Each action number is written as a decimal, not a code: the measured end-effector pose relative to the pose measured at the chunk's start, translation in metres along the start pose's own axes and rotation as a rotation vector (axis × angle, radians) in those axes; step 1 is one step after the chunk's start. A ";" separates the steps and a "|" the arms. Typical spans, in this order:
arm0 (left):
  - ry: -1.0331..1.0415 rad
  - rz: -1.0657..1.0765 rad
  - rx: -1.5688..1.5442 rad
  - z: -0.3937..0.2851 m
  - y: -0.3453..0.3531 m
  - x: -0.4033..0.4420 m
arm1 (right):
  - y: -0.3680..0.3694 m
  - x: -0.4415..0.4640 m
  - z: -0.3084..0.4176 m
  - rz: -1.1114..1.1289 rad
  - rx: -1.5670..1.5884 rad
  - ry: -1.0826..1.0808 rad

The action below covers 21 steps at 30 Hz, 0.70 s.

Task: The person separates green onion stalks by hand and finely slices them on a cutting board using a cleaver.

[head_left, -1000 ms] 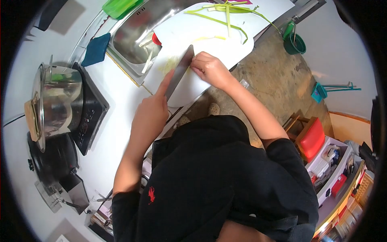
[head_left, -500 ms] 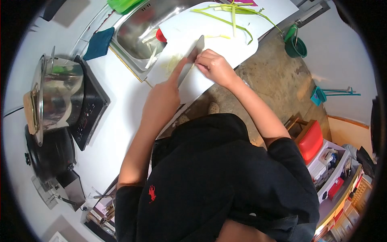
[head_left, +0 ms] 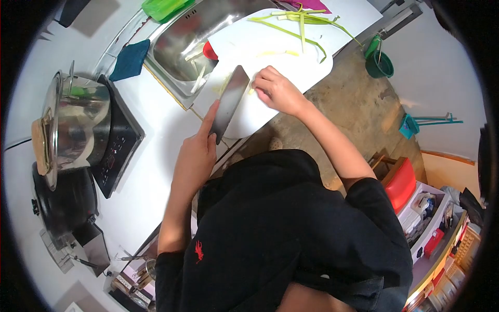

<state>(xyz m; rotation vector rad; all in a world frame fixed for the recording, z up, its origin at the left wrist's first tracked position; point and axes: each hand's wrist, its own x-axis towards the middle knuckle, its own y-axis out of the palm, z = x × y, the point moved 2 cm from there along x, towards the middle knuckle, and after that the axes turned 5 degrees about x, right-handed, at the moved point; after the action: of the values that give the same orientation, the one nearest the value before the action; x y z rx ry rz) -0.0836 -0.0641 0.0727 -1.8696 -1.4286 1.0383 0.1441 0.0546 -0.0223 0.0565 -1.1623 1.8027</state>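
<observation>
Vegetable stalk (head_left: 251, 91), short, pale and yellow-green, is held under the bunched fingertips of the right hand (head_left: 278, 92), over the white cutting board (head_left: 260, 117) in the upper middle of the frame. Its other end is hidden by the curled fingers. A broad-bladed steel knife (head_left: 232, 103) is gripped in the left hand (head_left: 195, 158), with the index finger laid straight along the blade; its handle is covered by the palm. The blade is held just beside the stalk, apart from the right hand; whether its edge is touching the board cannot be told. Finely cut pale green shreds (head_left: 222, 87) are seen left of the blade. Farther up the board, a slim yellow-green strip (head_left: 278, 52) is laid, and long green stalks (head_left: 317, 21) are heaped at the upper right. Pale scraps (head_left: 198, 79) are scattered in the stainless-steel sink (head_left: 176, 44), upper left of the board.
</observation>
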 end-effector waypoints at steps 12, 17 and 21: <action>-0.038 0.041 0.018 0.000 0.004 0.004 | -0.002 0.008 0.002 0.062 -0.079 -0.048; -0.046 0.053 0.039 -0.001 0.004 0.004 | -0.011 0.018 0.009 0.192 -0.162 -0.057; -0.047 0.055 0.017 0.002 0.008 0.005 | -0.012 0.020 0.010 0.260 -0.228 -0.089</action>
<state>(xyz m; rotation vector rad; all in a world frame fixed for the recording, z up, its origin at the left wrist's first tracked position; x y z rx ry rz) -0.0810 -0.0615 0.0640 -1.8933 -1.3971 1.1238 0.1376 0.0625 0.0007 -0.1560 -1.4883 1.8931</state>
